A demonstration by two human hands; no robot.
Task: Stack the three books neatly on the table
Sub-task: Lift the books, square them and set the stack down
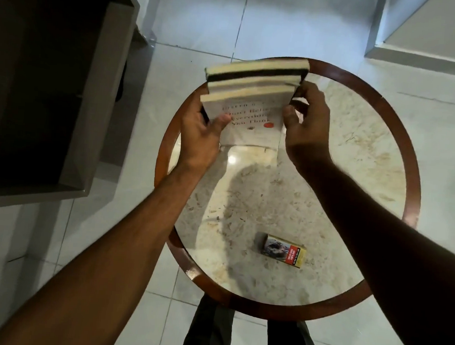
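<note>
Three books point(253, 93) stand together on edge at the far side of a round marble-topped table point(356, 159), pressed into one bundle, pale page edges up. The nearest one has a white cover with dark lettering and a red dot. My left hand point(201, 132) grips the bundle's left side, thumb across the white cover. My right hand point(305, 124) holds the right side, fingers wrapped round the spines' end. The bundle's lower edge rests on or just above the tabletop; I cannot tell which.
A small cigarette pack point(283, 250) lies on the near part of the table. The table has a brown wooden rim point(415, 169). A dark open cabinet point(46, 92) stands at the left. White tiled floor surrounds the table; my legs show below its near edge.
</note>
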